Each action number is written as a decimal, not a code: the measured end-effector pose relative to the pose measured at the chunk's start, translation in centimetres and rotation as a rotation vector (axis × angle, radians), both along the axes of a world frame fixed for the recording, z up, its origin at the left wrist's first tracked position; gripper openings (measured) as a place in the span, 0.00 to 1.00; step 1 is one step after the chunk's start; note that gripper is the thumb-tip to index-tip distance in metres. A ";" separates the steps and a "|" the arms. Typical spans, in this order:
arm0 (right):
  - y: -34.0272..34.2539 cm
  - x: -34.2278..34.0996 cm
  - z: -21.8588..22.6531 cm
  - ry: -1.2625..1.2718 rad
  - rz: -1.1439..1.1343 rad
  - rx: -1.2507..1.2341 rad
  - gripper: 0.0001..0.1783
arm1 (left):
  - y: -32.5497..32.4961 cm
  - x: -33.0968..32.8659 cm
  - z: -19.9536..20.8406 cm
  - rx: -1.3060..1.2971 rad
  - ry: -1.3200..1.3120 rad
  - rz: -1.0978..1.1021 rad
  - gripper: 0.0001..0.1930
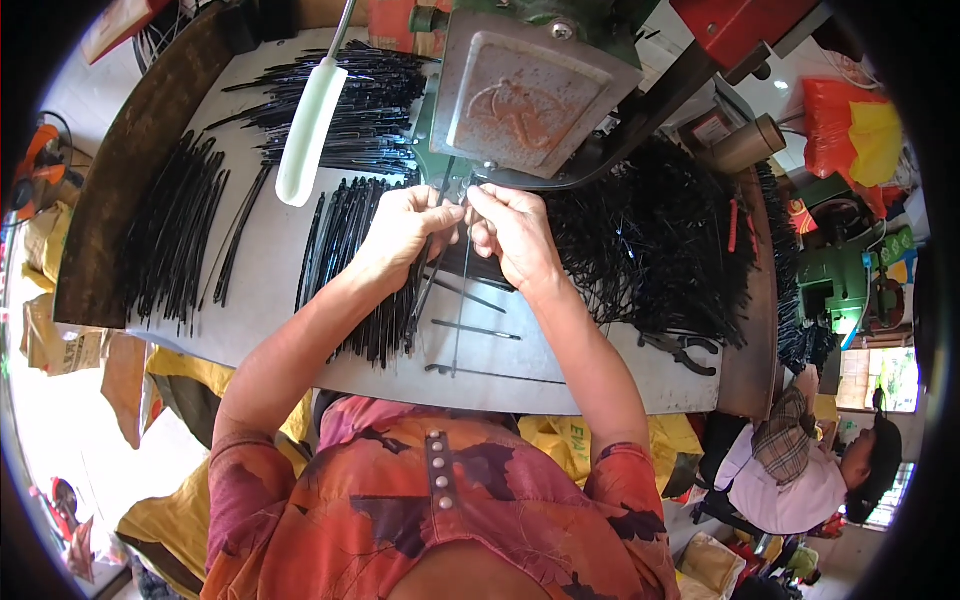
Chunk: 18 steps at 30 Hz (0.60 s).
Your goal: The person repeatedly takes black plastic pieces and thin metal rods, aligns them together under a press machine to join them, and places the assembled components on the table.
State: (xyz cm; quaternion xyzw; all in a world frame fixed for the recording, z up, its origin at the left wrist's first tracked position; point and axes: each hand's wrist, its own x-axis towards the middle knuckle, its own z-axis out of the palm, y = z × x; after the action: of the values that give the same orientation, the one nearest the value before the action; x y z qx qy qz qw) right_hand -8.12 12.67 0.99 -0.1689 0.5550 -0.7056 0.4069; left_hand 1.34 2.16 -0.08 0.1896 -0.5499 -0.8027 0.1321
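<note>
l hand [402,232] pinched, looks to be on a thin black strip [428,285]; r hand [515,230] pinched just beside, can't tell what's in its fingertips. strip's long axis runs abt near-far, near end angled a bit l, far part nr the machine head [540,100]. l hand's the closer one. tangled pile [655,235] r, neater bundle [345,235] l.
</note>
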 end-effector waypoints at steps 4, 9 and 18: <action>0.0 -0.2 -0.3 -0.078 0.001 0.006 0.10 | 0.3 -0.2 0.6 -0.004 -0.035 0.056 0.08; 1.2 -0.5 0.2 0.020 0.084 0.127 0.12 | 0.0 -0.1 0.8 -0.032 -0.076 0.099 0.07; 7.3 -4.4 2.6 0.468 -0.098 0.354 0.08 | -0.3 0.5 1.9 -0.060 -0.053 0.062 0.08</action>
State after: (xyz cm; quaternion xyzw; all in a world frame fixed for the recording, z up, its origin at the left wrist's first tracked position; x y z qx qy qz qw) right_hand -12.53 20.01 3.55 -0.2264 0.7555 -0.5587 0.2566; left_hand 1.85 1.86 1.87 0.2237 -0.5710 -0.7760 0.1477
